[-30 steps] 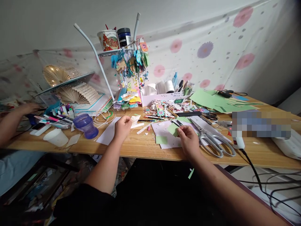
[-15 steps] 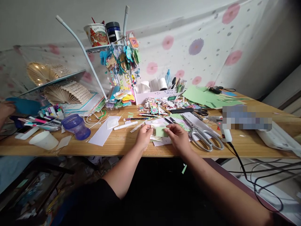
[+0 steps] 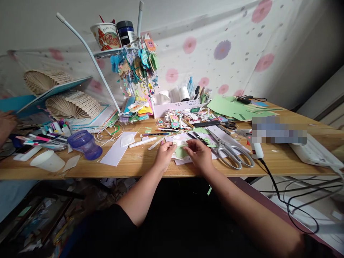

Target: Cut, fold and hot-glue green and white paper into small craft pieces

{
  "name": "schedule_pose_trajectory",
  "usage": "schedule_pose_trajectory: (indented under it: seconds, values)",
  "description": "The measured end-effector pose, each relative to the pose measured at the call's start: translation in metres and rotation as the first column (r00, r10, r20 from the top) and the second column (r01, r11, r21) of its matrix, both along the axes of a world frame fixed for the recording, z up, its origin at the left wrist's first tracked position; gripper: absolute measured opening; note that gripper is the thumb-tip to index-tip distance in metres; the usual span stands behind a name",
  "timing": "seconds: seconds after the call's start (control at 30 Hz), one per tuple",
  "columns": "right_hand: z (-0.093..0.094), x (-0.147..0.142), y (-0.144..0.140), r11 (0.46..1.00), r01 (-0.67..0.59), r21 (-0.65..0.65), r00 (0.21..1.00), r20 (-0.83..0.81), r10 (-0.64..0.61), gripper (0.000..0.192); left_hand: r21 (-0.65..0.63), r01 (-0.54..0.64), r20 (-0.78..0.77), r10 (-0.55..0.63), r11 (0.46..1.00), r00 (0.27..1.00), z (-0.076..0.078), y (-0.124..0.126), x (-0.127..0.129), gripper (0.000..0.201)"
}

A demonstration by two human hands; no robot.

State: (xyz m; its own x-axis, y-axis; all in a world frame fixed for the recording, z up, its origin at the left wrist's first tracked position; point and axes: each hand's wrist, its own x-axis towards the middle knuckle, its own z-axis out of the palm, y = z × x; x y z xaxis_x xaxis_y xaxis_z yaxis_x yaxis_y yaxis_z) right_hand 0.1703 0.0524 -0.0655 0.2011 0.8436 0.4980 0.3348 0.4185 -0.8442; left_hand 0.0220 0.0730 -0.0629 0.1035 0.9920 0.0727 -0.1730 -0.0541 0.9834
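In front of me, at the table's near edge, my left hand pinches the left side of a small pale paper piece. My right hand grips the right side of a small green paper piece, which lies against the pale one between both hands. Fingers cover the edges of both pieces. White paper sheets and green scraps lie under and behind my hands. Large silver-handled scissors rest just right of my right hand. Left of my left hand is a white pen.
A glue gun with a black cord stands at right. Green sheets lie behind. At left are a purple cup, a white cup and many markers. Another person's hand shows at the far left.
The green paper has moved slightly left and down, flatter against the pale piece, with my right hand following. At far left, the other person's hand and blue sheet have shifted.
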Motion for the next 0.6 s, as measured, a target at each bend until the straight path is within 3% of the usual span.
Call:
schedule_pose_trajectory:
  seconds: [0.13,0.4,0.6]
  values:
    - [-0.0021,0.0005,0.0007,1.0,-0.014,-0.01,1.0,-0.023,0.013,0.022,0.002,0.129,0.062,-0.128,0.992,0.99,0.0009,-0.0014,0.0012,0.032]
    - [-0.0024,0.0012,0.0045,0.981,-0.177,-0.078,0.959,-0.239,0.154,0.036,-0.037,0.063,0.221,-0.053,0.997,0.974,0.0027,0.0001,0.0015,0.041]
    - [-0.0003,0.0031,0.0024,0.993,-0.095,-0.068,0.978,-0.191,0.081,0.022,-0.06,0.119,0.223,-0.103,0.991,0.969,0.0045,-0.0017,-0.0003,0.039]
